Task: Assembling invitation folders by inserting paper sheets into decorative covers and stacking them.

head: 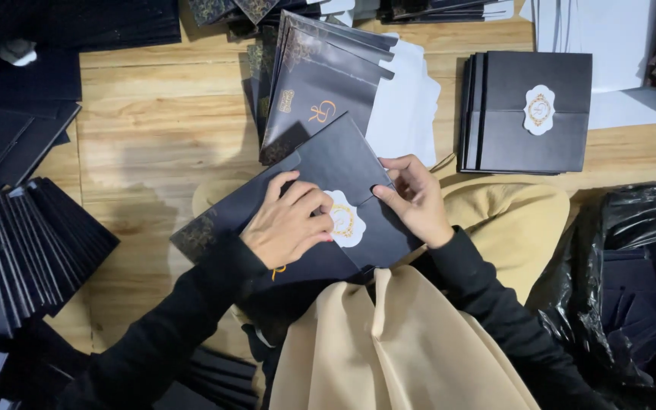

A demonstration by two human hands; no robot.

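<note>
Your left hand [288,220] presses flat fingers on the white seal [345,219] of the black envelope [335,163]; your right hand [417,199] pinches the envelope's flap edge.

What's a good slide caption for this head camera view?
Both hands press a white seal onto a black envelope.

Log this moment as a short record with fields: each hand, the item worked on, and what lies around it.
left hand: left hand lies flat on the dark card folder, fingertips on the white seal sticker
right hand: right hand grips the folder's right edge, thumb on its flap
item: dark folder with gold edging, closed, resting over the lap
finished stack: sealed dark folders at upper right, apart from the hands
unsealed pile: open dark folders just behind
left side: fanned dark cards
right side: black plastic bag
surface: wooden floor
</note>
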